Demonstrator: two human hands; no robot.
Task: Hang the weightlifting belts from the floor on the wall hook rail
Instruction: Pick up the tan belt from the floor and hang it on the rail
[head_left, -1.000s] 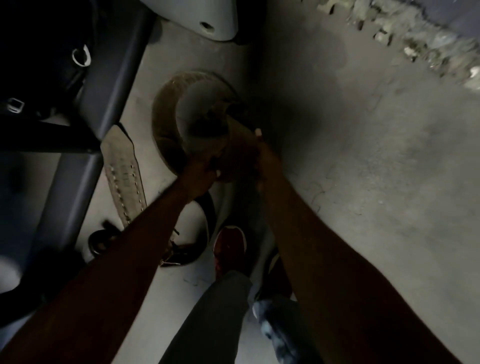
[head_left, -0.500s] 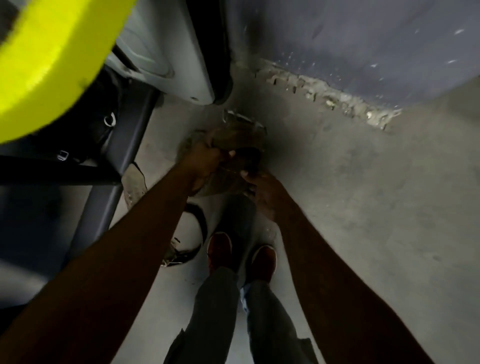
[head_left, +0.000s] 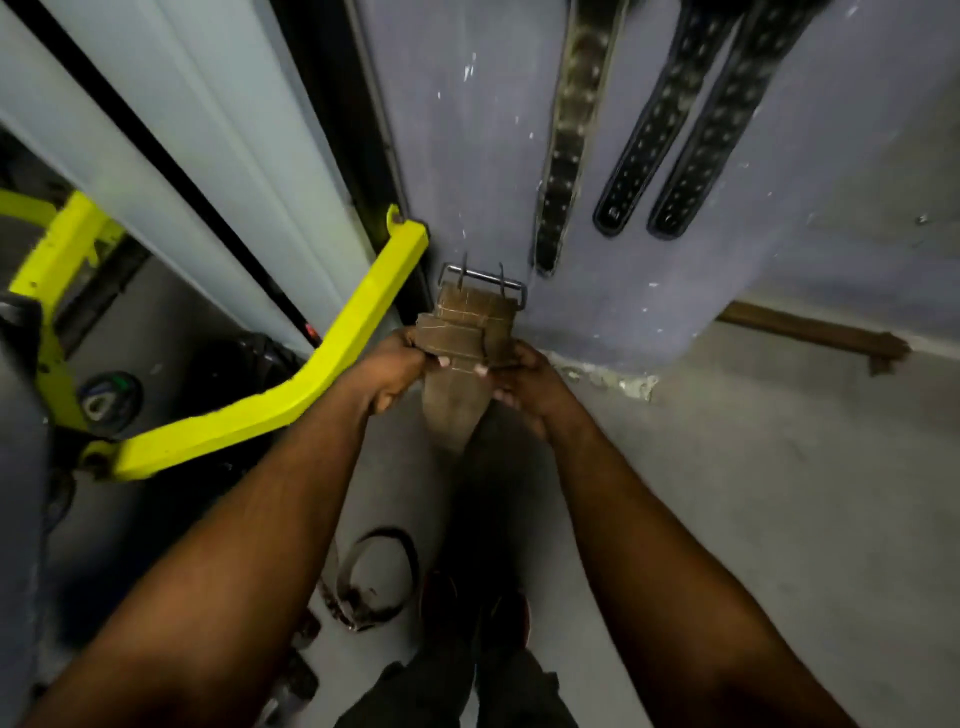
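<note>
A brown leather weightlifting belt (head_left: 467, 322) is held up in front of the blue-grey wall, its metal two-prong buckle (head_left: 483, 283) pointing upward. My left hand (head_left: 395, 364) grips its left edge and my right hand (head_left: 524, 384) grips its right edge. The belt's tapered end hangs down between my hands. Three belts hang on the wall above: a brownish studded belt (head_left: 566, 150) and two black perforated belts (head_left: 654, 130), (head_left: 722, 130). The hook rail itself is out of frame. A dark belt (head_left: 379, 577) lies coiled on the floor by my feet.
A yellow machine bar (head_left: 322, 364) and pale upright panels (head_left: 208, 156) crowd the left side. A brown skirting strip (head_left: 810, 332) runs along the wall's base at right. Bare concrete floor (head_left: 753, 493) spreads to the right. My shoes (head_left: 478, 608) stand below the belt.
I have stood up and lifted the brown belt from the floor to wall height with both hands. The view has tilted up, bringing the hanging belts into sight.
</note>
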